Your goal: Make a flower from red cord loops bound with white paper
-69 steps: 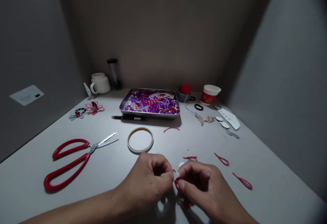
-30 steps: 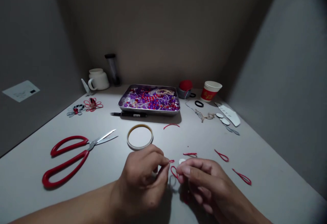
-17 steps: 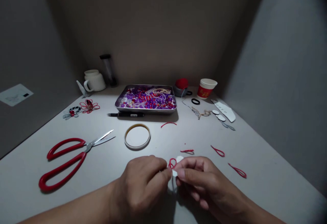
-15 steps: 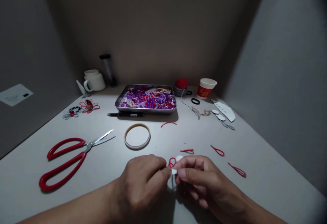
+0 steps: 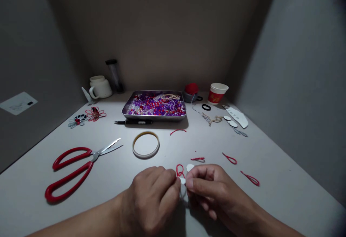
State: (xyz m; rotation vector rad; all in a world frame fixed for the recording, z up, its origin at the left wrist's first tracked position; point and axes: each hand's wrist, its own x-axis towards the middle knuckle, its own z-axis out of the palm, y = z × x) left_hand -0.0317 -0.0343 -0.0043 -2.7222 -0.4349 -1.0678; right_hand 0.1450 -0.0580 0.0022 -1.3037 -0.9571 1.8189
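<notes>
My left hand (image 5: 154, 197) is closed, thumb and forefinger pinched at the left end of a small white piece (image 5: 182, 181), paper or tape. From its fingertips a red cord loop (image 5: 180, 170) sticks up. Opposite it, my right hand (image 5: 216, 190) pinches the right end of the same white piece, its lower fingers curled beneath. A white disc (image 5: 190, 167) shows just beyond the right fingertips; whether that hand touches it I cannot tell. Red cord loops (image 5: 229, 158) lie to the right, and a short folded red cord (image 5: 198, 159) lies just past the hands.
Red-handled scissors (image 5: 96, 156) lie spread on the left, beside a tape roll (image 5: 146, 144). Behind are a pen (image 5: 133, 122) and a metal tray (image 5: 154, 117) of beads. A paper cup (image 5: 217, 93), white teapot (image 5: 100, 87) and cord flowers (image 5: 96, 114) stand or lie farther back.
The red loop and the white piece have shifted slightly left between my fingertips, and the loop stands a little higher. Both hands keep their pinch. The view has shifted slightly.
</notes>
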